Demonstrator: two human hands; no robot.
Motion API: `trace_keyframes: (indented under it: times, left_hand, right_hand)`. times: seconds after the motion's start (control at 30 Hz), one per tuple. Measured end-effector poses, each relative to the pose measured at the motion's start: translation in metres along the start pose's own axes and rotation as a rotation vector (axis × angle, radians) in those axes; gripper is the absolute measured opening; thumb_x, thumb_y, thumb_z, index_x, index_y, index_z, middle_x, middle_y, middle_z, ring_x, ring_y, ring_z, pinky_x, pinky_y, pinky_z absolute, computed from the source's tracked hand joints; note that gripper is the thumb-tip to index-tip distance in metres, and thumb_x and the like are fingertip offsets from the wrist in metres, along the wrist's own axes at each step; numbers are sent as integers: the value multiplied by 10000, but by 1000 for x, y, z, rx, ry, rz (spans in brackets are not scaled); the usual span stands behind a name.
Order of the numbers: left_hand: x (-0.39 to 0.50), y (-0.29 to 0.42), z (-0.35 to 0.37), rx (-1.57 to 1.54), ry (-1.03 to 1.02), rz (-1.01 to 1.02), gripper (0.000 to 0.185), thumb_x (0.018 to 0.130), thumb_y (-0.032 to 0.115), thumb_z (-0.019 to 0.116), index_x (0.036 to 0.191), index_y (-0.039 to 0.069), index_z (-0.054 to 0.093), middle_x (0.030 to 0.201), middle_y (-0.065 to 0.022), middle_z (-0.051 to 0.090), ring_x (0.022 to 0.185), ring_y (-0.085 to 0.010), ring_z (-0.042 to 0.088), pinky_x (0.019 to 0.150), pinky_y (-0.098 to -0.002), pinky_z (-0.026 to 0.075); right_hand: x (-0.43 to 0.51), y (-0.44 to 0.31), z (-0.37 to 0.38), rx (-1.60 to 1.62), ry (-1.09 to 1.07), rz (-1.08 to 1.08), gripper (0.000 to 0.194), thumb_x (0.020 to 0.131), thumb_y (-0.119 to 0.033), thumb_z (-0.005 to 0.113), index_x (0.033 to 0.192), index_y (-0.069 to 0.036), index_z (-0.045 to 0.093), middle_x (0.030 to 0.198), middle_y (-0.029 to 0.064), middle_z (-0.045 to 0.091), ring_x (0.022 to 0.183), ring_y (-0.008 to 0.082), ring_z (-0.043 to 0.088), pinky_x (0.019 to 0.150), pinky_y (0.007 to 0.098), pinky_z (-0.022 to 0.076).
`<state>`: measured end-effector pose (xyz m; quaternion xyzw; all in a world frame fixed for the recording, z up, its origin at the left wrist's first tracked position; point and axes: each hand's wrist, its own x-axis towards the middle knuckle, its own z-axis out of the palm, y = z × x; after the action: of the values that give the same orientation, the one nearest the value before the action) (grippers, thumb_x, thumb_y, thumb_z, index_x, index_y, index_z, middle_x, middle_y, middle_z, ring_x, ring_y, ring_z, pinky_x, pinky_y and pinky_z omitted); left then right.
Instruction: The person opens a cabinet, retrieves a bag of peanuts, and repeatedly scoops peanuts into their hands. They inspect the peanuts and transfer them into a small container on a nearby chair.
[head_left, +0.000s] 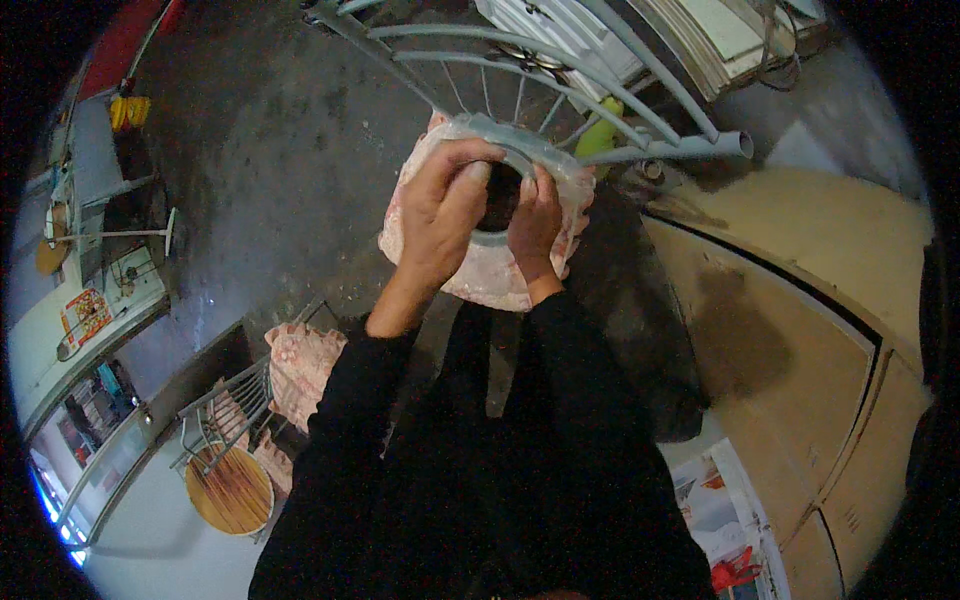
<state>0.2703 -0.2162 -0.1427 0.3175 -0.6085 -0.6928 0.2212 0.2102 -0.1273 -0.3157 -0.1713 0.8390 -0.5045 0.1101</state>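
Note:
Before me is a chair with a grey tubular metal back (525, 64), its seat wrapped in a pink and white ruffled cover (487, 283). On that seat lies a roll of clear plastic film or wide tape (491, 238) with a dark round opening. My left hand (448, 206) grips the left side of the roll, with its thumb near the opening's upper left edge. My right hand (538, 214) holds the right side, its fingertips at the rim of the opening. The undersides of the fingers are hidden.
Cardboard boxes (757, 315) stand at the right. To the lower left are another chair with a ruffled cover (300, 367) and a round wooden-topped stool (229, 491). A white table (45, 337) is at the far left. Stacked panels (697, 45) lie beyond the chair back.

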Motion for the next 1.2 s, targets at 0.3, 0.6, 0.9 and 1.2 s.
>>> trace_keyframes:
  times: [0.3,0.6,0.9,1.2]
  left_hand:
    - [-4,-45,-18,132,5,0,181,907,114,467,1020,32,582,760,20,536,612,-37,432,547,-189,366]
    - [10,-44,-38,35,-194,-27,208,925,144,451,1074,57,567,606,54,419,518,-31,354,463,-194,281]
    - [28,-34,-40,54,-483,-89,207,896,113,499,1074,38,573,738,23,534,615,-42,452,543,-202,392]
    - [11,62,-25,-116,-359,-50,136,895,99,510,1002,49,578,703,52,490,575,-9,392,482,-178,307]
  right_hand:
    - [-4,-2,4,-38,-25,8,324,917,-225,413,1152,-33,528,1140,188,562,1048,370,523,917,416,392]
    - [-2,17,12,261,-44,179,457,944,-399,384,1215,-54,514,1224,162,530,1126,329,498,955,384,375]
    - [-35,15,29,371,332,312,446,959,-343,361,1192,9,504,1190,159,533,1082,289,503,940,358,368]
    - [-35,-6,31,338,413,328,449,948,-357,354,1111,20,536,1080,156,568,983,262,530,884,351,389]
